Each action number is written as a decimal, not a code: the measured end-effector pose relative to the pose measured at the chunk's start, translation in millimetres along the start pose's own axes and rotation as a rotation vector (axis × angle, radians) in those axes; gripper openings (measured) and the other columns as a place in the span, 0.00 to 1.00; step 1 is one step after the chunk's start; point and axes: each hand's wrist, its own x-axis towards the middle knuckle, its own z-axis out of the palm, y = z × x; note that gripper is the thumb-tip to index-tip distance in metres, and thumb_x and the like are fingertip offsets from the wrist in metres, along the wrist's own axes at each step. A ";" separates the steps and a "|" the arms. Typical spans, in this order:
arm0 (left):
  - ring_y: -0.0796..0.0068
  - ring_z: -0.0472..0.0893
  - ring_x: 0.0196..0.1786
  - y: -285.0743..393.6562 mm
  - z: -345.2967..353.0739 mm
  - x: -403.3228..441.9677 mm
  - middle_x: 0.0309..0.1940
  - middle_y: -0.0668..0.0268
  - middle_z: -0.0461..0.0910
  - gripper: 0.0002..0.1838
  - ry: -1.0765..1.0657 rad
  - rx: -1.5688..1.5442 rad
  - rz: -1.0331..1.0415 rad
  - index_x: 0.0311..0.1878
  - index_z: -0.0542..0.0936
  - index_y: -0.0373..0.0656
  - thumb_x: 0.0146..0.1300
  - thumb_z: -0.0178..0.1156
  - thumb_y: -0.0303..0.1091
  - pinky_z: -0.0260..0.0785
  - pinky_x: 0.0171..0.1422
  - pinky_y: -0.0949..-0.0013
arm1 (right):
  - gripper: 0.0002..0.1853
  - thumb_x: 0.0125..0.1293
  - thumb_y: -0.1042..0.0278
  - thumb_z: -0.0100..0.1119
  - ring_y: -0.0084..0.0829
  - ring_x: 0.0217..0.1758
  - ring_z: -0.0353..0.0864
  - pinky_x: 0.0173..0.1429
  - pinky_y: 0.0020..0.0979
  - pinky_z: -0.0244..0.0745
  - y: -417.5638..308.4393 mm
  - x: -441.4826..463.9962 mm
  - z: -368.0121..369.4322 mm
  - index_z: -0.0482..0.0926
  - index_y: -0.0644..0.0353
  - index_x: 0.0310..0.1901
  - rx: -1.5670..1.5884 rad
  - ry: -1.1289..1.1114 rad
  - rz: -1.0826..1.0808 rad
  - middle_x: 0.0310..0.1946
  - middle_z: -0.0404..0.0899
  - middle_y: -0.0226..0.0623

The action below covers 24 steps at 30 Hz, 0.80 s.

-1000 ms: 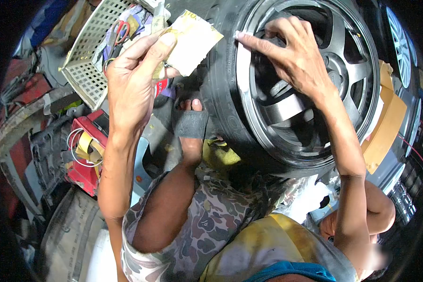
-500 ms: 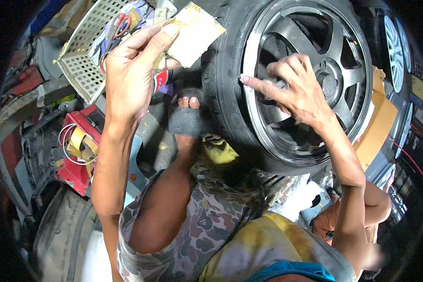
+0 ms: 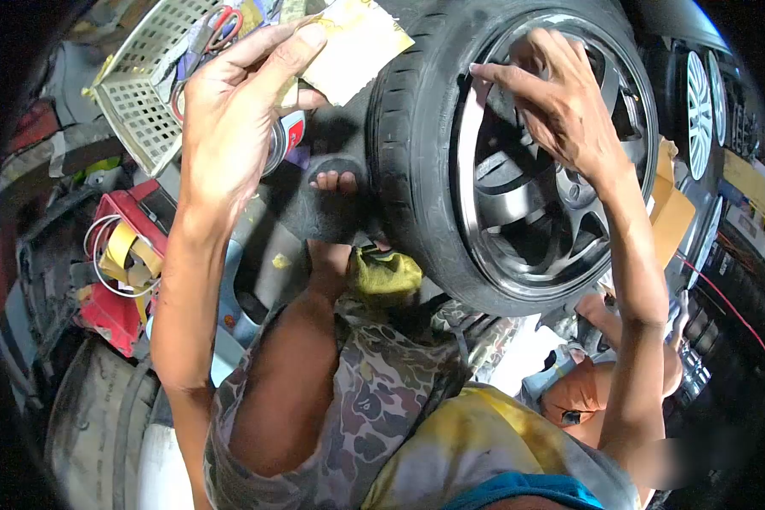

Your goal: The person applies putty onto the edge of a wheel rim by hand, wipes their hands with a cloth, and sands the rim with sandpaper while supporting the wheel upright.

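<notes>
My left hand (image 3: 229, 110) pinches a pale yellow square of card or paper (image 3: 361, 51) between thumb and fingers, with yellow printing along its top edge. The index finger of my right hand (image 3: 565, 106) is stretched out, its tip at the rim lip of a dark grey alloy wheel (image 3: 472, 183). A whitish smear shows on that fingertip, and the other fingers are bent. A black tyre (image 3: 399, 170) surrounds the wheel, which leans upright before me. Light falls on a bright strip of the lip below the finger.
A cream plastic basket (image 3: 136, 119) holds red-handled scissors (image 3: 223, 30). Near my left forearm are a tin with a red label (image 3: 293, 132) and a red box (image 3: 115, 314) with yellow tape (image 3: 123, 246). A yellow cloth (image 3: 385, 274) lies by my foot. More wheels (image 3: 697, 115) stand right; another person's knee (image 3: 574, 395) shows.
My right fingertip has moved up along the rim lip. The view has shifted slightly, and the card stays in my left hand.
</notes>
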 end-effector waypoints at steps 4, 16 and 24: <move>0.81 0.85 0.47 -10.9 -14.5 8.5 0.48 0.66 0.88 0.18 0.062 0.007 -0.023 0.59 0.85 0.37 0.71 0.71 0.35 0.76 0.44 0.74 | 0.28 0.56 0.74 0.64 0.38 0.49 0.72 0.56 0.39 0.64 -5.8 7.3 2.4 0.86 0.45 0.60 0.070 0.028 -0.071 0.43 0.71 0.35; 0.76 0.86 0.47 -2.4 7.8 3.5 0.50 0.60 0.88 0.20 -0.005 0.077 0.004 0.60 0.83 0.31 0.72 0.68 0.36 0.81 0.46 0.72 | 0.21 0.53 0.69 0.66 0.39 0.49 0.73 0.57 0.41 0.68 -55.7 -39.7 8.1 0.85 0.48 0.52 0.341 -0.017 -0.137 0.43 0.71 0.36; 0.81 0.84 0.49 -1.0 20.6 5.2 0.54 0.64 0.86 0.19 0.011 0.126 -0.083 0.63 0.81 0.33 0.74 0.66 0.33 0.76 0.45 0.73 | 0.26 0.57 0.74 0.65 0.42 0.49 0.73 0.55 0.41 0.70 -48.1 -69.9 33.8 0.86 0.45 0.59 0.339 0.368 0.340 0.43 0.71 0.37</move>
